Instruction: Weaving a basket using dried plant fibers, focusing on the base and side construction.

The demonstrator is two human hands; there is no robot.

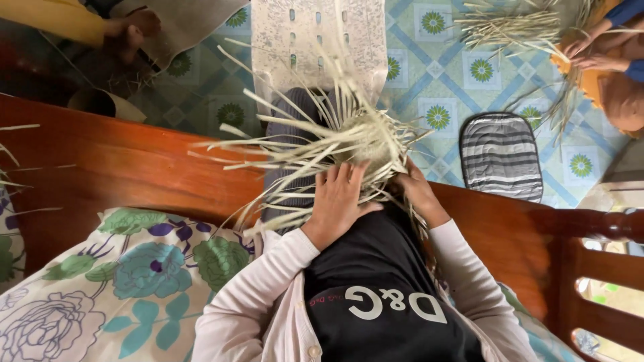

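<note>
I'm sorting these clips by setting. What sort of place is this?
Probably a home room used for hand weaving: patterned floor tiles, a wooden bed frame with a floral pillow, and pale weaving strips under both hands.

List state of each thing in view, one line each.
left hand: flat, pressed on the woven strips
right hand: gripping the strips' edge
woven strips: partly woven, loose ends splayed
striped mat: flat on the floor
floral cushion: lying on the wooden seat

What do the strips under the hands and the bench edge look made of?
Strips: pale, flat and stiff, probably dried palm leaf or a similar plant fibre, matte. Both the left hand and right hand press on them. Bench edge: reddish wood, glossy, likely varnished.
</note>
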